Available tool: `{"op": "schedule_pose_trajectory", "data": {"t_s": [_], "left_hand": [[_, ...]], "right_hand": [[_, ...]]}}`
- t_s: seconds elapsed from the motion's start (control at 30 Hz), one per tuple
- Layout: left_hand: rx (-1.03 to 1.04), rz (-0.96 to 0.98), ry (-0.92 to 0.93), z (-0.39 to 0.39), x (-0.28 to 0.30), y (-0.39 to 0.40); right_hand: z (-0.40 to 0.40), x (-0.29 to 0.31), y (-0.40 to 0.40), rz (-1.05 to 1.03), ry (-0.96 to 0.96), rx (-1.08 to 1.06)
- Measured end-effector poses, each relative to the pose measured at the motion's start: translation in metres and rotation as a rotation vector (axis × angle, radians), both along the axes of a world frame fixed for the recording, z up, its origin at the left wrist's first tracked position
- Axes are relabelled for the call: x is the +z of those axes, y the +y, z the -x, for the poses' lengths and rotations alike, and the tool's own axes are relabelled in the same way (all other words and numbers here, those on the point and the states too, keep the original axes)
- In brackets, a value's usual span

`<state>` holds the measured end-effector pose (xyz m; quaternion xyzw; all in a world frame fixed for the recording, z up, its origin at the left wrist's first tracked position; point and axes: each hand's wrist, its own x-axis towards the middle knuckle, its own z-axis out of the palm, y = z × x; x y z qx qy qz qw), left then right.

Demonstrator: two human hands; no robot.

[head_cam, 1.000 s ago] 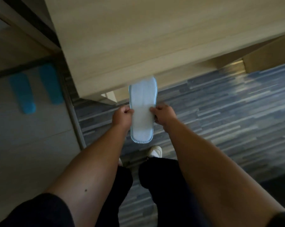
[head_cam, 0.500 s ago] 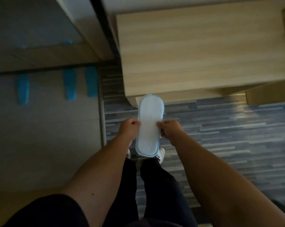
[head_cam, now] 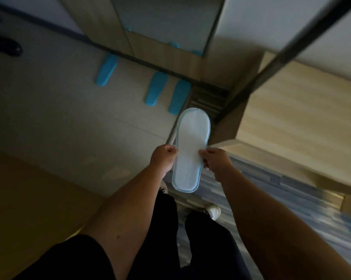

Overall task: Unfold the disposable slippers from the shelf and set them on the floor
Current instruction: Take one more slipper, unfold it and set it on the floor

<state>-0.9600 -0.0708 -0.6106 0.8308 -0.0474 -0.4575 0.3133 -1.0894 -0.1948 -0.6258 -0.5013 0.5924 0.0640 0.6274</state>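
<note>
**Above the floor, a slipper held between two hands**

On the pale floor (head_cam: pixel 49 122) at left, three blue slippers (head_cam: pixel 158 88) lie flat near the foot of a mirror (head_cam: pixel 160 23), one apart and two side by side. In the centre, a person looks down at their own bare arms, dark trousers and white shoes (head_cam: pixel 214 211). The left hand (head_cam: pixel 164 158) pinches the left edge of a pale disposable slipper (head_cam: pixel 190 150) at its middle, fingers closed on it. The right hand (head_cam: pixel 216 161) pinches the opposite edge, fingers likewise clamped on the slipper. The slipper hangs in the air between the hands, sole side up, toe pointing away, heel toward the body. It looks flat, its upper band seemingly not yet opened. To do this step well, the thumbs would likely ease the upper away from the sole gently, since the thin fabric could tear. At right stands a light wooden cabinet (head_cam: pixel 291 122) over striped grey-blue carpet (head_cam: pixel 271 188).
</note>
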Motion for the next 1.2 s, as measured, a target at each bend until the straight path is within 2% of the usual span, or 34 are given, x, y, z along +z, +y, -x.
{"op": "schedule_pose_trajectory", "data": {"t_s": [0.43,0.63,0.77,0.97,1.2], "left_hand": [[0.206,0.006,-0.039,-0.186,-0.005,0.083],[0.358,0.013,-0.013,-0.260,-0.012,0.098],[0.448,-0.038,-0.067,-0.317,-0.009,0.092],[0.480,-0.067,-0.136,-0.412,0.005,0.086],[0.462,-0.092,-0.158,-0.522,0.009,0.106]], "right_hand": [[-0.229,0.005,0.048,0.072,0.030,0.304],[-0.323,-0.005,0.056,0.079,0.013,0.431],[-0.398,-0.010,0.048,0.087,0.003,0.525],[-0.508,0.007,0.036,0.056,-0.009,0.611],[-0.617,0.007,0.058,0.058,-0.030,0.624]]}}
